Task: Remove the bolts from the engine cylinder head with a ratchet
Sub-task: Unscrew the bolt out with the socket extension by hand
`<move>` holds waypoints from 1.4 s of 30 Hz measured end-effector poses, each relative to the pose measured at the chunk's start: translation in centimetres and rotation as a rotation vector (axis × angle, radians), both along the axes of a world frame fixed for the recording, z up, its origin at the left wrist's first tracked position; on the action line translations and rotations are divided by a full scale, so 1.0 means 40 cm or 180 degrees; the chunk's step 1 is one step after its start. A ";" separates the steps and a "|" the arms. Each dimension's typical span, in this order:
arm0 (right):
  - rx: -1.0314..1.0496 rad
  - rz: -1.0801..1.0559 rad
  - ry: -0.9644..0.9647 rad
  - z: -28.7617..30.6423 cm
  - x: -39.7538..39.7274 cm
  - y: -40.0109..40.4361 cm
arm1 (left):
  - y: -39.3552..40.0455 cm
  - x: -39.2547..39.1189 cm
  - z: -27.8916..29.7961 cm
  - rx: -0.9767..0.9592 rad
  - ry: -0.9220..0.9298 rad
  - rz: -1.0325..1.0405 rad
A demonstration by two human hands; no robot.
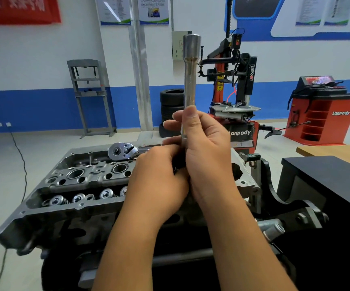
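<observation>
The grey engine cylinder head lies in front of me on a black stand, with valve springs and round bores showing on its left half. My right hand grips a long chrome socket extension, held upright above the head with its wide socket end at the top. My left hand holds the ratchet's handle, which is hidden under my fingers. The ratchet lies flat, its round head pointing left over the far edge of the cylinder head. No bolt is visible.
A black box and a wooden tabletop stand close at the right. Behind are a red tyre changer, stacked tyres, a red wheel balancer, a grey press frame. A cable runs along the floor at left.
</observation>
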State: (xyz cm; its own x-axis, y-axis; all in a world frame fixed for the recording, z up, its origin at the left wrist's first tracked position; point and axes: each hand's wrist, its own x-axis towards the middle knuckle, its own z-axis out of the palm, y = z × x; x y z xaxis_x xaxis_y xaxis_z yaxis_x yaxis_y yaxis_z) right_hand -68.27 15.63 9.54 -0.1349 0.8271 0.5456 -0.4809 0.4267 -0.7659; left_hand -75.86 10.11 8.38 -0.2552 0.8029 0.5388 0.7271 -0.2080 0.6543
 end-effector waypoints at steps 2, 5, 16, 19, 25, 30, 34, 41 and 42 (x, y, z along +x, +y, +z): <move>-0.0020 0.0119 -0.0005 0.001 -0.002 0.000 | -0.001 -0.004 0.000 -0.0043 0.0089 -0.0040; -0.0018 0.0186 -0.0068 0.001 -0.004 0.000 | -0.001 -0.003 -0.002 0.0042 0.0031 0.0079; 0.0834 -0.0131 -0.0517 0.081 0.057 0.041 | 0.000 0.008 0.006 -0.0215 0.0115 0.0369; 0.1157 -0.0139 -0.0801 0.090 0.072 0.060 | -0.003 -0.010 0.012 -0.0357 -0.0108 0.0154; 0.0946 0.0550 -0.0676 0.084 0.083 0.072 | -0.010 -0.033 0.025 -0.0432 -0.0527 -0.0077; 0.0752 0.0649 -0.0353 0.076 0.066 0.063 | -0.016 -0.045 0.029 0.0155 -0.0366 0.0116; 0.0862 0.0456 -0.0472 0.079 0.069 0.066 | -0.023 -0.042 0.038 0.0349 -0.0606 -0.0589; 0.0726 0.0466 -0.0708 0.097 0.080 0.058 | 0.020 -0.046 0.057 0.0300 -0.0660 -0.1005; 0.0679 0.0492 -0.0655 0.097 0.081 0.057 | 0.025 -0.050 0.058 0.0293 -0.0690 -0.0981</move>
